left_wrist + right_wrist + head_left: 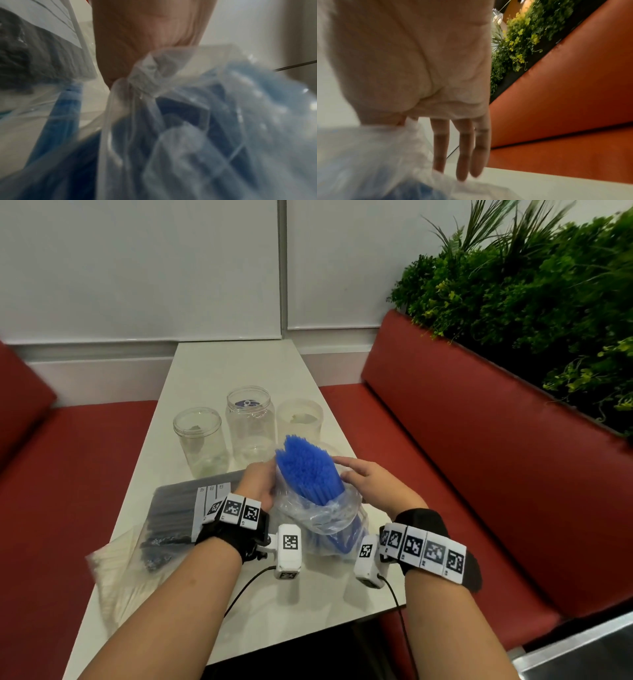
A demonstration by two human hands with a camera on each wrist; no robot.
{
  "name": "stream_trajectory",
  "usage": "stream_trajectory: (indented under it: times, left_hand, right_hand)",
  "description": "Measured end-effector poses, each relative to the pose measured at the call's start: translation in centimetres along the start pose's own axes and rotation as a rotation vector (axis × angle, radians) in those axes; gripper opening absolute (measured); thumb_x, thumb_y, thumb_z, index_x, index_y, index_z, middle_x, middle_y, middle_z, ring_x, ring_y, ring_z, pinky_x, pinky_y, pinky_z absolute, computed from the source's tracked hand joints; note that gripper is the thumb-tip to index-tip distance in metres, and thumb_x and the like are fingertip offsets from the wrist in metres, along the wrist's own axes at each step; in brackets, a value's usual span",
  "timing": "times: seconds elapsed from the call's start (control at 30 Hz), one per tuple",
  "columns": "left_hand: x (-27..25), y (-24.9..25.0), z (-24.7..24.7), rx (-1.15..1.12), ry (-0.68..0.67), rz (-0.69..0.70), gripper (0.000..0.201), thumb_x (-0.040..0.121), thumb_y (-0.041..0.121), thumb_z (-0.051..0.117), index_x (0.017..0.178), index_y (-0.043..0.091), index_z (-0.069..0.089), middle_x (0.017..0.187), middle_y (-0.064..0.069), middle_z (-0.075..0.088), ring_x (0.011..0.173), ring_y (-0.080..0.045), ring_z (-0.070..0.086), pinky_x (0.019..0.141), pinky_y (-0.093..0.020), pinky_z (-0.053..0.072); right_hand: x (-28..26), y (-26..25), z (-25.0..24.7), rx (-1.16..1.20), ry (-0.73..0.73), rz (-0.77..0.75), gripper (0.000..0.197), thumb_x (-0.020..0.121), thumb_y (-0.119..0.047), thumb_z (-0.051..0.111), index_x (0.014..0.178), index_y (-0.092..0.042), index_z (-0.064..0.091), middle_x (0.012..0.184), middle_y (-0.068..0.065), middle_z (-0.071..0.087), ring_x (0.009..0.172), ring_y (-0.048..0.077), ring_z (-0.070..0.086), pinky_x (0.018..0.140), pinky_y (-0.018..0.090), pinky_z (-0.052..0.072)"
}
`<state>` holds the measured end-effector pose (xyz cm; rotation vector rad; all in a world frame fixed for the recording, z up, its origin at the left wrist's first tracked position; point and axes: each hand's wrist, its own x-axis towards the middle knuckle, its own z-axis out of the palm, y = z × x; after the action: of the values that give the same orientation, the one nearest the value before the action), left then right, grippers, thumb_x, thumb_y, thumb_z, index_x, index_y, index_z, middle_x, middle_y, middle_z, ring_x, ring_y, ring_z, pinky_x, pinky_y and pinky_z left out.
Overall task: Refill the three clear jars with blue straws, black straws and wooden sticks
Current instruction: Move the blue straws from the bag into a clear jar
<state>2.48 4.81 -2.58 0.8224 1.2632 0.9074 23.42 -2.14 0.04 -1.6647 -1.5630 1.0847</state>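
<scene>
Upright, blue straws (308,470) in bag (322,515)

Three jars (251,426) in a row behind the straws (308,470) (in a bag (322,515)), packets (171,518) left, on the table (239,364)

blue straws (308,470): matt plastic | bag (318,515) between hands: thin crinkled glossy film | jars (250,422) beyond: clear plastic | table (239,364): smooth white
</scene>
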Motion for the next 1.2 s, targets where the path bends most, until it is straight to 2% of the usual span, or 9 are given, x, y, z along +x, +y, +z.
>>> stream_trajectory:
  times: [0.1, 0.2, 0.27, 0.4, 0.67, 0.83, 0.97, 1.1, 1.2]
  left_hand:
    - [-0.5, -0.7, 0.1, -0.036, -0.020, 0.012, 0.026, 0.102, 0.012, 0.052, 0.121, -0.003, 0.059, 0.122, -0.025, 0.066, 0.100, -0.036, 0.068, 0.075, -0.038, 0.057]
    - [-1.3, -1.1, 0.3, -0.061, 0.012, 0.180, 0.035, 0.101, 0.007, 0.052, 0.131, 0.022, 0.045, 0.114, -0.017, 0.062, 0.097, -0.028, 0.066, 0.068, -0.037, 0.058]
    - [-1.4, -1.5, 0.6, 0.053, -0.013, 0.310, 0.022, 0.104, 0.007, 0.044, 0.119, 0.020, 0.054, 0.111, -0.022, 0.065, 0.094, -0.018, 0.069, 0.066, -0.026, 0.055]
    - [-1.6, -2.6, -0.5, 0.362, -0.065, 0.360, 0.030, 0.105, 0.007, 0.040, 0.124, 0.022, 0.058, 0.115, 0.005, 0.068, 0.114, -0.017, 0.063, 0.077, -0.018, 0.053]
    - [-3.2, -2.7, -3.1, 0.113, -0.700, 0.147, 0.081, 0.085, 0.009, 0.064, 0.153, 0.035, 0.028, 0.152, 0.005, 0.047, 0.139, -0.023, 0.047, 0.115, -0.045, 0.038]
    - [-3.5, -2.0, -2.6, 0.485, -0.539, 0.237, 0.123, 0.051, 0.042, 0.100, 0.148, 0.038, 0.025, 0.138, 0.026, 0.047, 0.127, 0.006, 0.046, 0.113, -0.025, 0.035]
    - [-3.4, -1.6, -2.7, 0.433, -0.460, 0.288, 0.117, 0.053, 0.034, 0.101, 0.149, 0.029, 0.035, 0.137, 0.011, 0.059, 0.126, -0.007, 0.057, 0.111, -0.038, 0.045]
    - [-3.4, -1.7, -3.1, 0.369, -0.366, 0.271, 0.092, 0.061, 0.022, 0.096, 0.141, 0.021, 0.049, 0.131, 0.001, 0.065, 0.121, -0.019, 0.062, 0.106, -0.048, 0.050]
    - [-3.4, -1.6, -3.1, 0.328, -0.288, 0.294, 0.090, 0.064, 0.025, 0.094, 0.141, 0.022, 0.047, 0.131, 0.002, 0.064, 0.120, -0.022, 0.062, 0.100, -0.044, 0.053]
  right_hand:
    - [-0.7, 1.2, -0.5, 0.170, -0.106, 0.115, 0.058, 0.079, -0.050, 0.067, 0.134, -0.057, 0.053, 0.132, -0.013, 0.064, 0.116, 0.008, 0.063, 0.098, 0.036, 0.056]
    - [-0.9, 2.5, -0.4, 0.214, -0.184, 0.133, 0.073, 0.070, -0.040, 0.071, 0.136, -0.061, 0.047, 0.141, -0.007, 0.057, 0.121, 0.011, 0.063, 0.104, 0.037, 0.053]
    - [-1.0, 2.7, -0.1, 0.130, -0.158, 0.090, 0.070, 0.077, -0.029, 0.061, 0.130, -0.070, 0.044, 0.139, -0.010, 0.057, 0.116, 0.008, 0.065, 0.102, 0.037, 0.053]
    - [-0.5, 3.2, 1.0, -0.002, 0.011, 0.022, 0.080, 0.084, 0.001, 0.045, 0.136, -0.061, 0.050, 0.136, -0.018, 0.052, 0.060, 0.004, 0.060, 0.058, 0.017, 0.048]
    - [0.1, 4.4, 2.7, 0.058, 0.290, 0.030, 0.061, 0.092, 0.012, 0.045, 0.121, -0.034, 0.072, 0.142, 0.008, 0.060, 0.089, -0.003, 0.056, 0.060, -0.006, 0.037]
    - [0.0, 3.2, 3.2, 0.136, 0.342, -0.052, 0.066, 0.089, 0.008, 0.046, 0.092, -0.051, 0.074, 0.116, 0.001, 0.072, 0.069, -0.005, 0.063, 0.061, 0.006, 0.048]
    - [0.0, 2.7, 3.2, 0.206, 0.416, -0.120, 0.055, 0.094, 0.003, 0.049, 0.096, -0.045, 0.077, 0.086, -0.001, 0.073, 0.058, 0.006, 0.054, 0.053, 0.013, 0.046]
    - [-0.2, 2.6, 3.8, 0.251, 0.290, -0.108, 0.031, 0.107, -0.022, 0.046, 0.122, -0.029, 0.071, 0.123, -0.002, 0.072, 0.111, 0.010, 0.066, 0.097, 0.026, 0.054]
    - [-0.9, 2.1, 3.3, 0.301, 0.205, -0.206, 0.052, 0.099, -0.064, 0.045, 0.137, -0.033, 0.060, 0.139, -0.018, 0.060, 0.131, -0.005, 0.050, 0.115, 0.029, 0.037]
